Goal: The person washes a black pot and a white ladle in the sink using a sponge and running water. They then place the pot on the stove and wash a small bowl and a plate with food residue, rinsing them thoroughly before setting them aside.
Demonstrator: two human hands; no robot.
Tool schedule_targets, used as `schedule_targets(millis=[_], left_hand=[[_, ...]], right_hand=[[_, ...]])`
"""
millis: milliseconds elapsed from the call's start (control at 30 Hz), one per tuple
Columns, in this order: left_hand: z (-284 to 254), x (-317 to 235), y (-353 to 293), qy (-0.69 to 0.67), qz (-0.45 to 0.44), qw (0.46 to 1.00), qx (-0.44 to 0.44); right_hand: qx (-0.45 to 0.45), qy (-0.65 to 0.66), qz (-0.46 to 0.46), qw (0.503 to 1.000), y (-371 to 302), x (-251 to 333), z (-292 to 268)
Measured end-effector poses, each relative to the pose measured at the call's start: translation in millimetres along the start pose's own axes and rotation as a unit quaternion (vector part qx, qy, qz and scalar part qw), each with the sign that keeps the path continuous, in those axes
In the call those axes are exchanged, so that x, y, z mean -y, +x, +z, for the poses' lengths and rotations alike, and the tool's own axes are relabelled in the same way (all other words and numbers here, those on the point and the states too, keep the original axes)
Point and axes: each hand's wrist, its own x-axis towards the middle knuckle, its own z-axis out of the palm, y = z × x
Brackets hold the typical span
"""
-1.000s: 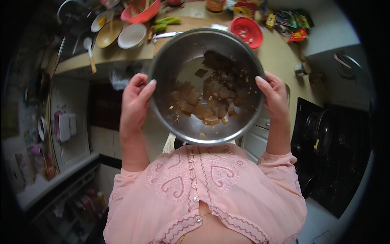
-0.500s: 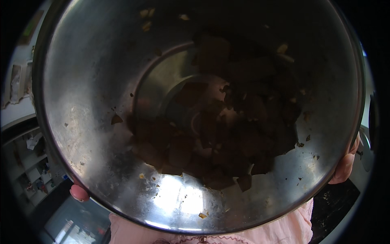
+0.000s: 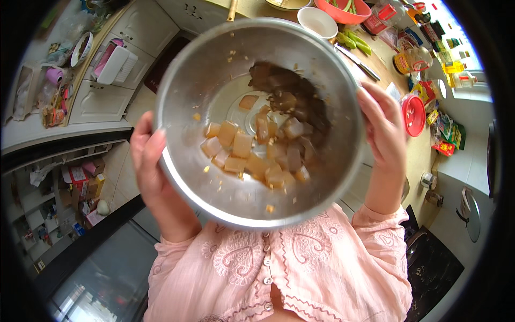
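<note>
Now lower and farther from the camera, after nearly filling the view half a second ago: the steel bowl (image 3: 185,134), lit again, with both hands in plain sight at its rim. Swung round as well since a second ago, judging by the counter (image 3: 422,153), now off to the right. Inside as before: amber, jelly-like cubes (image 3: 242,145) heaped across the lower middle and up toward a dark patch (image 3: 308,99) at the upper right, plus a lone cube (image 3: 248,102) set apart near the top. For the handling, probably part of a toss or shake, with no pieces seen outside the rim; hard to say how evenly coated on that dark side.

As for the grip: left hand (image 3: 153,172) clamped on the left rim, thumb uppermost, other fingers outside and partly hidden. Right hand (image 3: 385,129) likewise closed on the right rim, higher in the view and slightly blurred; cannot tell how far beneath the fingers reach. Held between the two, in front of the pink blouse (image 3: 300,252), mouth toward the camera. Cubes well inside, touching neither hand, perhaps weighing more toward the right.
</note>
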Motion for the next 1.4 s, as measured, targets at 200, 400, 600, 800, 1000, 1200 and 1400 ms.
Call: schedule_targets(millis=[200,400,600,800,1000,1200,1400], left_hand=[[-23.9,35.6,53.7,0.05,-0.076,0.99,0.11],[-16.9,40.5,86.3,0.084,-0.089,0.986,0.113],[-10.6,42.4,108.4,0.097,-0.084,0.988,0.086],[-17.0,46.9,124.8,0.081,-0.102,0.99,0.056],[-38.1,39.2,147.6,0.055,-0.135,0.982,0.117],[-39.4,45.6,186.3,0.119,-0.182,0.947,0.236],[-14.3,61.8,195.8,0.158,-0.205,0.892,0.371]], right_hand=[[0.056,0.03,0.005,0.998,83.8,-70.7,11.6],[0.09,0.035,0.038,0.995,147.5,-110.2,28.0],[0.122,0.036,0.041,0.991,187.9,-114.8,41.4],[0.114,0.035,0.032,0.992,200.6,-100.0,48.2],[0.059,0.005,0.0,0.998,176.7,-89.6,61.1],[-0.093,0.012,0.027,0.995,128.2,-100.5,76.5],[-0.256,0.046,-0.014,0.966,70.0,-99.6,75.7]])
